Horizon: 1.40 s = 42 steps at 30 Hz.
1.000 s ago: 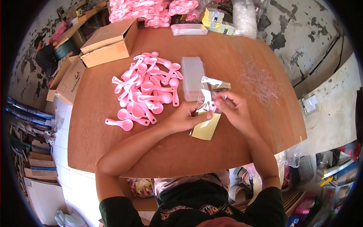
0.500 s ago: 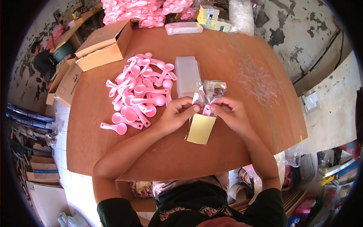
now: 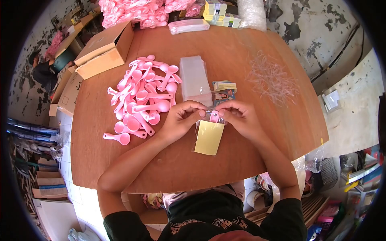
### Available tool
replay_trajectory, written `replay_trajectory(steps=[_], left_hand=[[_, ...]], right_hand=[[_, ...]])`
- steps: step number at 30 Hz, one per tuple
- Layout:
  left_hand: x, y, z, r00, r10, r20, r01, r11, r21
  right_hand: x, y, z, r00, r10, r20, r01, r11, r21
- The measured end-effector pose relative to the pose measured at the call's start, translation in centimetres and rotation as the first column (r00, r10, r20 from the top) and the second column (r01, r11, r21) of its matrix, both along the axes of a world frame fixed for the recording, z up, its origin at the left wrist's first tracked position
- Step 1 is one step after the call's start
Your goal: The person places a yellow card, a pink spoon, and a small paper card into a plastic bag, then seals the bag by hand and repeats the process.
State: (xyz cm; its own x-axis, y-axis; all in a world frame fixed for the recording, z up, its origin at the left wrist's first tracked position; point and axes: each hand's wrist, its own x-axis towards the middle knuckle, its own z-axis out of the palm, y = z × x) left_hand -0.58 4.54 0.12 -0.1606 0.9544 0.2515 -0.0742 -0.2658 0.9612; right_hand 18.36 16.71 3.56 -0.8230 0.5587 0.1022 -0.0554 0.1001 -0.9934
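Observation:
Between my two hands is a clear plastic bag point(image 3: 206, 117), its upper edge pinched at both sides. A yellow card point(image 3: 209, 137) lies in the bag, with the holed end of a pink spoon handle point(image 3: 214, 117) showing above it; the rest of the spoon is hidden. My left hand point(image 3: 184, 119) grips the bag's upper left corner between thumb and fingers. The upper right corner is in the pinch of my right hand point(image 3: 241, 119). Just beyond my fingers lie printed cards point(image 3: 224, 94) and a stack of clear bags point(image 3: 195, 78). Left of these spreads a pile of pink spoons point(image 3: 140, 96).
An open cardboard box point(image 3: 105, 52) stands at the table's far left. Pink bagged goods point(image 3: 134, 12), card bundles point(image 3: 221, 16) and a clear plastic roll point(image 3: 252, 15) line the back. Thin plastic strips point(image 3: 273, 78) lie at right. Another person point(image 3: 43, 74) sits far left.
The bag's clear top, which stood up loosely beyond my fingers, is now drawn down between them. My hands have come slightly closer together at its upper edge. The view has shifted a little.

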Motion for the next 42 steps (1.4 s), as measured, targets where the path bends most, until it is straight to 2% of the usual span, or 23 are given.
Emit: replay_trajectory(steps=[2,8,15,24,29,36,38,42], left_hand=[[0.0,0.11,-0.28,1.0,0.009,0.01,-0.009,1.0,0.017],[-0.03,0.07,-0.23,0.999,0.038,0.005,-0.038,0.999,0.033],[-0.01,-0.07,-0.21,0.993,0.098,-0.064,-0.094,0.993,0.068],[-0.28,-0.41,0.11,0.995,0.076,-0.07,-0.073,0.996,0.045],[-0.39,-0.46,0.04,0.994,0.072,-0.084,-0.066,0.995,0.07],[-0.42,-0.47,-0.04,0.997,0.059,-0.051,-0.055,0.996,0.07],[-0.39,-0.51,0.12,0.998,0.055,-0.043,-0.052,0.996,0.067],[-0.36,-0.51,0.18,0.999,0.041,-0.021,-0.04,0.997,0.064]], right_hand=[[0.03,0.08,-0.07,0.998,0.0,-0.06,-0.001,1.0,-0.003],[0.01,0.27,0.04,0.996,0.016,-0.089,-0.016,1.0,0.0],[0.06,0.1,0.16,0.996,0.015,-0.088,-0.013,1.0,0.027],[0.32,-0.02,0.46,0.998,0.009,-0.058,-0.007,0.999,0.033],[0.31,0.35,0.01,0.992,0.065,-0.109,-0.053,0.992,0.112],[0.28,0.26,0.31,0.991,0.08,-0.11,-0.068,0.992,0.107],[0.24,0.17,0.44,0.991,0.084,-0.105,-0.063,0.98,0.19],[0.29,0.29,0.3,0.99,0.106,-0.091,-0.081,0.966,0.244]])
